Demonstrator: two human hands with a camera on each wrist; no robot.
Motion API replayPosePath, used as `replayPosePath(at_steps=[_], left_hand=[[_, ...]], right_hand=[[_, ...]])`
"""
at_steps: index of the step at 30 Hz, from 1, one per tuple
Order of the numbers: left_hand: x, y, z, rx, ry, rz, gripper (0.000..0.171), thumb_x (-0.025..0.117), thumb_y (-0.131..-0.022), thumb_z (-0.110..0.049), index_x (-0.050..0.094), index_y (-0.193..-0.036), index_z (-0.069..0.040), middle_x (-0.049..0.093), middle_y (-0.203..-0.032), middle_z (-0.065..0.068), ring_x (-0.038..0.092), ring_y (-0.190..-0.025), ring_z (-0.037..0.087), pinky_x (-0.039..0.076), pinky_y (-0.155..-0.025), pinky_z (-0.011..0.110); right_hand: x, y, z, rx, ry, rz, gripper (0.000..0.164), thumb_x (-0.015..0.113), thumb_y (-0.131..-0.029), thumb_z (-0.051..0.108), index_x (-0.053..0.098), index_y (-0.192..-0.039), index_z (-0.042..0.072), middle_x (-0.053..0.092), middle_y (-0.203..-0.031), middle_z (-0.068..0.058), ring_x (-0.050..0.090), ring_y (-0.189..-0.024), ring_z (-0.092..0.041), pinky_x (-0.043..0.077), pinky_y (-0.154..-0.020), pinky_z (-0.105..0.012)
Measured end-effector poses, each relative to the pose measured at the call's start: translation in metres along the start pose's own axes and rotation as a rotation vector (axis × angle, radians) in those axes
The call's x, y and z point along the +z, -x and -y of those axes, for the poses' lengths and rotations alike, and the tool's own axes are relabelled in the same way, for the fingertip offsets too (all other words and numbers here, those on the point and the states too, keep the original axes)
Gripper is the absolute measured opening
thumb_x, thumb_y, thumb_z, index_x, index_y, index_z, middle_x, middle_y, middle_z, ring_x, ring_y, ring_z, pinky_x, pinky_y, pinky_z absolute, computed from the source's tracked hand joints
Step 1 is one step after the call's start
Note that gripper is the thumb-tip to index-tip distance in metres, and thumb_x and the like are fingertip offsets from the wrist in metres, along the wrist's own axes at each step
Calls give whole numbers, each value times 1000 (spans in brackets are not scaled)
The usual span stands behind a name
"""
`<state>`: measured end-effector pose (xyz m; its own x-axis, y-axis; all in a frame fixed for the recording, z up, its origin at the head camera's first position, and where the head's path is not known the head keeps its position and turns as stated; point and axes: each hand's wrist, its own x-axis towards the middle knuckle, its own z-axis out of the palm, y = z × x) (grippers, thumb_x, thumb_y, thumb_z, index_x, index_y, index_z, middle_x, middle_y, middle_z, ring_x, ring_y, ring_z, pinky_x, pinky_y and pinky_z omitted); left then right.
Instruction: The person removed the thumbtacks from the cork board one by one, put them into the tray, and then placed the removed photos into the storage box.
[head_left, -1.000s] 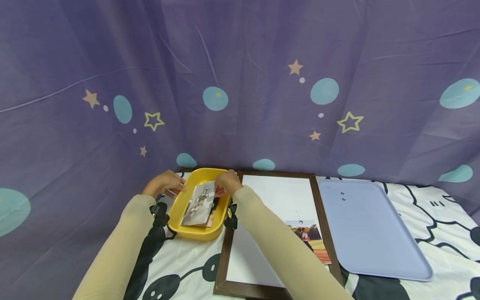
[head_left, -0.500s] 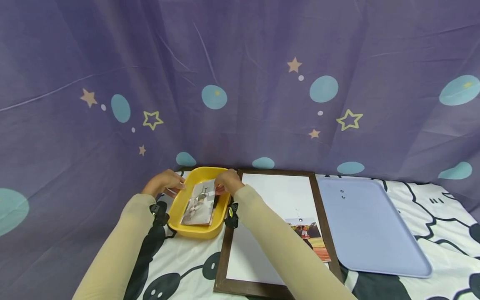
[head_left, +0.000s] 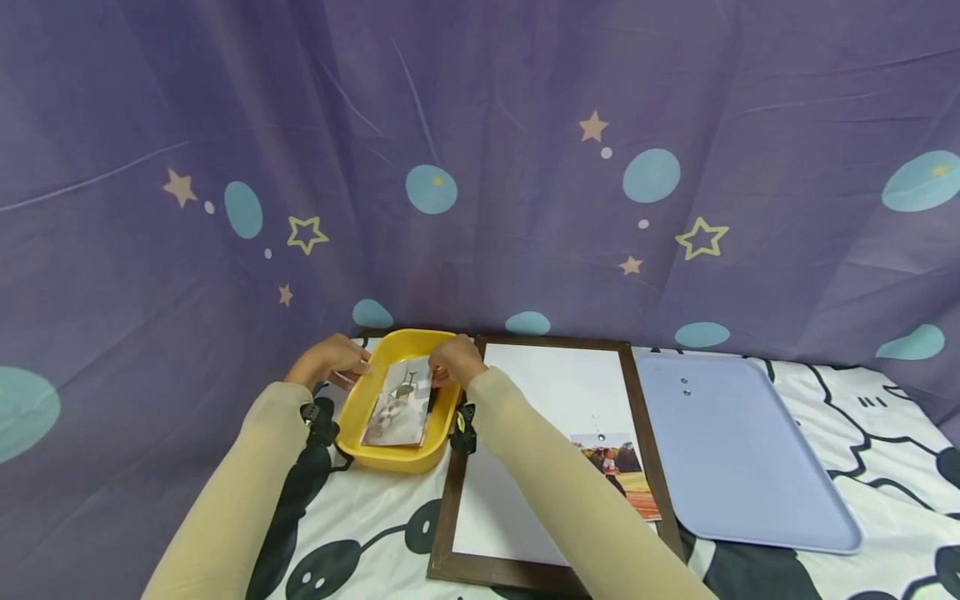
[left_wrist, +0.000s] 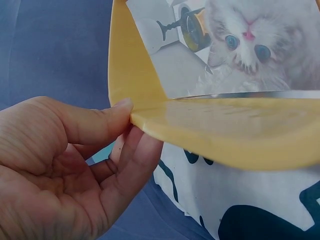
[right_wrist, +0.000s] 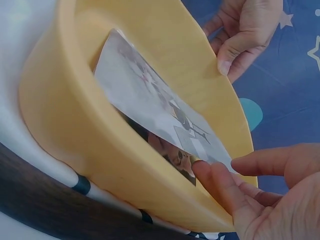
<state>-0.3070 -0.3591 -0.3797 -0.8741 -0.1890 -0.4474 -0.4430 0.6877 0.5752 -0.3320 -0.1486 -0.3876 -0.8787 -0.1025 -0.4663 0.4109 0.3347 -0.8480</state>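
A yellow plastic basin [head_left: 397, 460] holds a small stack of photos at the left. On top lies a photo of a white kitten [head_left: 401, 408]; under it, in the right wrist view, part of a second, darker photo [right_wrist: 172, 154] shows. My left hand [head_left: 330, 362] pinches the basin's rim between thumb and fingers, seen closely in the left wrist view. Over the opposite rim reaches my right hand [head_left: 456, 360]. Its thumb is above the kitten photo's edge and its fingers are beneath, pinching it. The lower photo's far part is hidden.
Right of the basin lies a brown-framed whiteboard [head_left: 517, 533] with a photo [head_left: 618, 475] on it, partly behind the right sleeve. A pale blue tray [head_left: 750, 467] sits farther right. Patterned cloth [head_left: 405, 508] covers the surface; a purple curtain [head_left: 510, 250] hangs behind.
The lower photo's edge, visible past the kitten photo's near right corner a second ago, is now mostly covered. Both hands stay almost in place.
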Motion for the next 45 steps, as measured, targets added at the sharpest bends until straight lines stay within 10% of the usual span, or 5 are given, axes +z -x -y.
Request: replayPosePath(at_steps=[14,29,45], left_hand=[[0,-1,1,5,-23,5,40,63,-100,-9,59,-136,7,72,-110,15,70,-85,21,63,-76,36],[3,0,0,-11,-21,-18,39,64,-99,-9,61,-135,6,71,-109,14,69,-85,21,63,-74,35],[3,-3,1,-12,-27,-27,39,64,-99,-9,61,-135,6,72,-111,15,70,-85,21,63,-75,36]], right_hand=[[0,-1,-2,-6,3,2,65,66,-88,-9,42,-148,-7,57,-134,-23,74,-99,-37,62,-86,-40],[-2,3,-8,-111,106,-21,21,67,-86,-3,66,-106,-9,72,-105,-25,76,-88,-35,63,-76,-39],[-2,7,-11,-156,223,-59,16,67,-86,4,70,-100,-3,76,-95,-21,76,-78,-31,63,-66,-33]])
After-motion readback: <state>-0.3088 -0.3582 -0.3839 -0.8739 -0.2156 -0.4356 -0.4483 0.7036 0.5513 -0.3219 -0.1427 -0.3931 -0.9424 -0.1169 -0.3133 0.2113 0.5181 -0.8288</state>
